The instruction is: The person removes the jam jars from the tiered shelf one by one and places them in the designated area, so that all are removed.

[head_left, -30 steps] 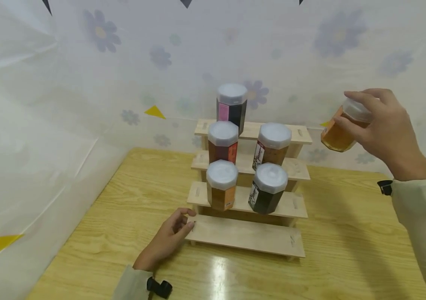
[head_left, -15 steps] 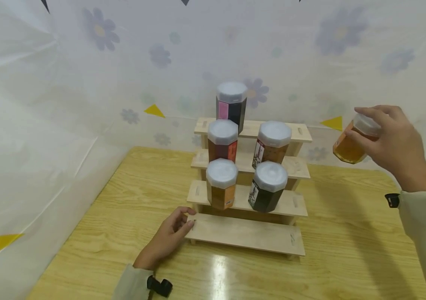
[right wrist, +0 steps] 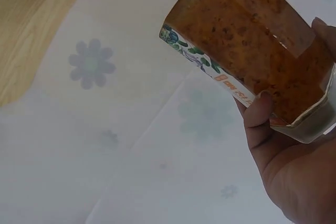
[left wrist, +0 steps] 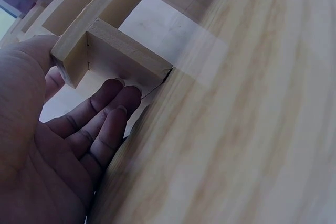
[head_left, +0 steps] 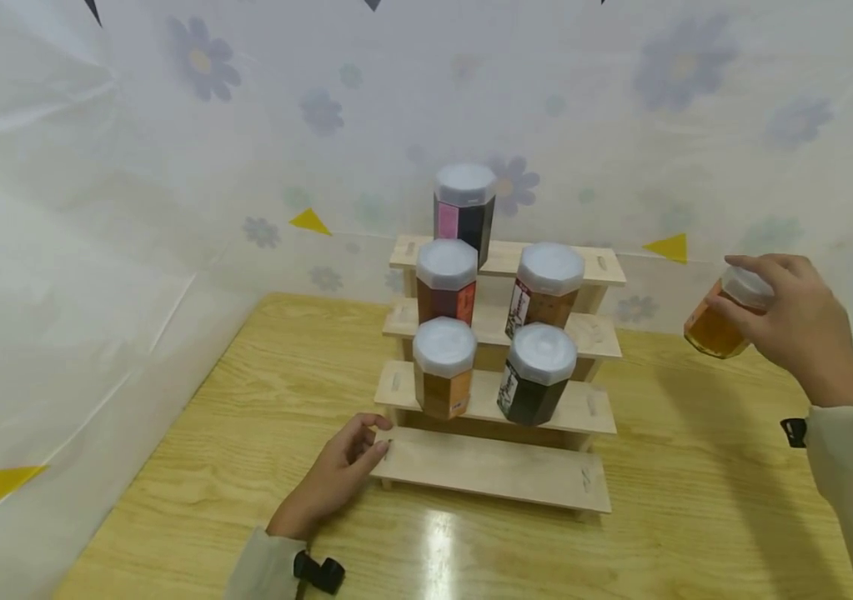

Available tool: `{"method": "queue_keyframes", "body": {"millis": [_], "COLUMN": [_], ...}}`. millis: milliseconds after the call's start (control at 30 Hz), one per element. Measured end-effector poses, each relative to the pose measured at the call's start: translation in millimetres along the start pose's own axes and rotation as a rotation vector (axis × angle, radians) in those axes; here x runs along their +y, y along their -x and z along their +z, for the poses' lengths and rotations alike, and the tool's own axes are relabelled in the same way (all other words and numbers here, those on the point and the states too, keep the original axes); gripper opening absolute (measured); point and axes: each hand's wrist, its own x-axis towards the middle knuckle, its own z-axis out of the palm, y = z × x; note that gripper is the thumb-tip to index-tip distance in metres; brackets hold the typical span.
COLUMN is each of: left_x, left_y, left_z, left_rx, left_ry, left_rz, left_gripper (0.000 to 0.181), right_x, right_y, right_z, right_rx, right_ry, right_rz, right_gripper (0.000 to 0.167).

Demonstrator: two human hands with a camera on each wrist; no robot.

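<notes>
My right hand (head_left: 809, 325) holds a jar of amber contents (head_left: 715, 327) by its white lid, off to the right above the table. The right wrist view shows dark specks inside this jar (right wrist: 241, 40) and a flowered label down one side. It hangs tilted, thumb and fingers around the lid end. At the lower left, my left hand (head_left: 336, 471) grips the left end of the lowest step of a wooden tiered rack (head_left: 494, 468). Seen from the left wrist, its thumb lies over the board's edge (left wrist: 73, 59) and several curled fingers (left wrist: 107, 121) meet the support below.
Several lidded jars stand on the rack: a dark one with a pink label (head_left: 464, 212) on top, a red-brown (head_left: 444, 283) and a brown one (head_left: 546, 292) below, then an amber (head_left: 444, 375) and a dark green-black one (head_left: 537, 379). A flowered sheet (head_left: 246, 167) hangs behind the table (head_left: 261, 375).
My right hand has moved down and to the right with the jar, which now hangs closer to the table. My left hand and the jars on the rack have stayed put.
</notes>
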Motion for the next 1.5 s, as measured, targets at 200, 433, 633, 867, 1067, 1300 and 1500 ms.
{"method": "queue_keyframes", "body": {"millis": [200,433,633,867,1067,1300,1500], "left_x": [0.3,-2.1,-1.7,-1.1,-1.6,-1.8,-1.1], "left_y": [0.1,2.2,1.4,0.7,-0.5,-0.2,-0.6], "left_z": [-0.8,1.0,1.3,-0.1,-0.4,0.1,-0.4], "left_rx": [0.001,0.004,0.012,0.005,-0.003,0.008,0.004], "left_ry": [-0.006,-0.01,-0.004,-0.007,0.0,-0.003,0.002], "left_rz": [-0.002,-0.009,-0.018,0.008,0.03,0.025,0.015], "left_gripper": [0.025,0.025,0.025,0.025,0.025,0.025,0.024], "right_x": [24.1,39.6,43.2,49.7,53.6,58.6,60.1], "right_y": [7.5,15.7,19.3,25.3,29.0,34.7,38.2], "right_z": [15.9,29.8,36.5,41.8,47.9,59.8,64.8], "right_rx": [-0.063,-0.122,-0.152,-0.196,-0.211,-0.191,-0.212], "right_ry": [-0.013,-0.018,-0.027,-0.072,-0.087,-0.102,-0.103], "right_rz": [0.047,0.082,0.105,0.093,0.086,0.059,0.068], "right_gripper": [0.059,0.055,0.053,0.054,0.057,0.057,0.059]}}
